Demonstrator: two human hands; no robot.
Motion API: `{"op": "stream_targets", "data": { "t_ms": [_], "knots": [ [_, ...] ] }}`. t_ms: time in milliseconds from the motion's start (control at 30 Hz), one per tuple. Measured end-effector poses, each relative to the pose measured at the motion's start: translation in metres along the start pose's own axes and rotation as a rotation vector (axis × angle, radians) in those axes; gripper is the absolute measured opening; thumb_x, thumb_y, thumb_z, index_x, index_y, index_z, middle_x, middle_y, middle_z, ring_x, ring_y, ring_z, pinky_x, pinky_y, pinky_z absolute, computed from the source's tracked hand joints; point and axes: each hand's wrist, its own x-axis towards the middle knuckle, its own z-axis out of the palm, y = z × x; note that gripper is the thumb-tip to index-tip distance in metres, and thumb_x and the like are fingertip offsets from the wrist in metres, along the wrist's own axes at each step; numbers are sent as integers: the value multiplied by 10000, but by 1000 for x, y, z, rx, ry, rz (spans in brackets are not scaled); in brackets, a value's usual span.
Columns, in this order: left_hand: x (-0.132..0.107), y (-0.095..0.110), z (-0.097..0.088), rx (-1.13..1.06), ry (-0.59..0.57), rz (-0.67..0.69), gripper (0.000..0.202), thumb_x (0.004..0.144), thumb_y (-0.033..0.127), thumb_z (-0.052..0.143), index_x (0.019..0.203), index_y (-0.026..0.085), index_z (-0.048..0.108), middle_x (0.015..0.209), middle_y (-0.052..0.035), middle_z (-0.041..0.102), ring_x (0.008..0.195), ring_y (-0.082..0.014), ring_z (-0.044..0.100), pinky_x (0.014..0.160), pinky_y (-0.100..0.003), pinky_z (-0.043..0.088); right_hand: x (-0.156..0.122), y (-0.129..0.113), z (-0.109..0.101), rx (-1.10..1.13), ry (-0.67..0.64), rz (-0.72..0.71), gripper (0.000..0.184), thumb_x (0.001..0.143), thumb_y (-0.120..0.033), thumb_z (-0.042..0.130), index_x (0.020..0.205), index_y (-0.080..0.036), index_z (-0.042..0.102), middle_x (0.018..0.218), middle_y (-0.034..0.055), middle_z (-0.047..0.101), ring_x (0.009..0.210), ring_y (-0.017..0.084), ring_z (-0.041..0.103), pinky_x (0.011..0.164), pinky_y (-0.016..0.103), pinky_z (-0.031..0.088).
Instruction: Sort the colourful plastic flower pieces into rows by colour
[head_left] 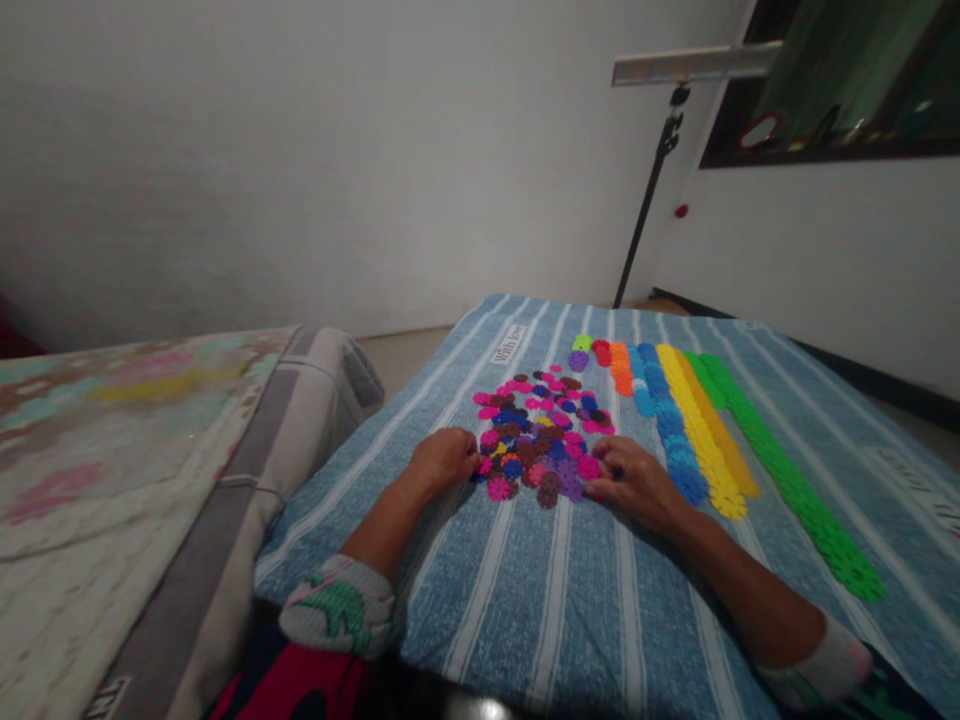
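A heap of small flower-shaped plastic discs (541, 428) in pink, purple, blue and brown lies on a blue striped cloth (525, 590). My left hand (442, 458) rests at the heap's left edge, fingers curled against the discs. At the heap's right edge my right hand (634, 480) lies with its fingers pinched around a pink disc (589, 467). To the right, sorted discs form rows by colour: red (601, 351), orange (621, 368), blue (664, 420), yellow (701, 435), dark yellow (724, 440) and green (787, 480).
The cloth covers a low padded surface. To the left lies a folded grey and patterned mattress (150, 480). A black stand (645, 200) with a light bar rises behind, against a white wall. A window frame (840, 90) sits at upper right.
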Motion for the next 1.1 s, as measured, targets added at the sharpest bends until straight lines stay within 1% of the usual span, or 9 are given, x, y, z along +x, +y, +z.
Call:
{"op": "stream_targets", "data": {
  "t_ms": [167, 333, 500, 667, 800, 900, 1033, 1100],
  "knots": [
    [0, 0, 1, 10, 0, -2, 196, 792, 258, 544, 787, 190, 728, 808, -61, 725, 771, -182, 648, 607, -250, 374, 0, 3, -3, -5, 15, 30, 291, 705, -176, 725, 542, -197, 485, 919, 54, 648, 941, 221, 583, 831, 341, 423],
    [-3, 4, -1, 46, 0, -3, 237, 808, 288, 512, 827, 203, 733, 844, -66, 729, 805, -192, 655, 621, -252, 391, -2, 2, -4, -50, -1, 3, 283, 719, -190, 720, 555, -195, 490, 948, 65, 652, 933, 229, 578, 828, 365, 429],
    [-9, 12, -3, 81, 64, -20, 265, 850, 284, 458, 871, 216, 714, 900, -69, 724, 880, -209, 652, 674, -262, 414, -2, -1, -4, -52, -2, -38, 281, 724, -187, 714, 560, -199, 486, 939, 62, 650, 915, 226, 575, 815, 364, 439],
    [-10, 25, 3, 57, 151, 91, 288, 899, 307, 427, 871, 214, 698, 936, -74, 701, 929, -208, 627, 744, -276, 427, -2, -1, -4, -28, -22, -60, 290, 738, -187, 702, 564, -197, 470, 936, 67, 639, 903, 220, 571, 816, 361, 438],
    [-11, 38, 9, 39, 157, 169, 291, 903, 327, 443, 894, 202, 706, 982, -93, 681, 974, -233, 601, 778, -303, 451, -3, -1, -3, 0, -27, -68, 277, 750, -196, 686, 576, -197, 471, 951, 69, 633, 904, 213, 566, 813, 357, 439],
    [-13, 46, 9, 12, 119, 208, 249, 882, 337, 495, 930, 237, 718, 1078, -81, 670, 1023, -247, 589, 796, -316, 468, -4, -1, -2, 11, -19, -62, 280, 750, -196, 678, 576, -199, 459, 957, 71, 633, 900, 210, 566, 804, 353, 441],
    [-16, 50, 6, -26, 69, 228, 198, 826, 290, 575, 957, 318, 721, 1314, -12, 593, 1142, -242, 561, 823, -298, 474, -4, -3, -1, 11, -5, -65, 283, 745, -193, 669, 575, -206, 444, 931, 65, 639, 880, 208, 567, 787, 347, 446],
    [-16, 50, 7, -32, 67, 235, 219, 815, 271, 580, 974, 331, 718, 1330, -6, 586, 1159, -243, 555, 827, -297, 476, -4, -3, -1, 9, -7, -66, 281, 749, -192, 661, 577, -207, 439, 923, 62, 638, 882, 208, 568, 782, 344, 447]
  ]
}}
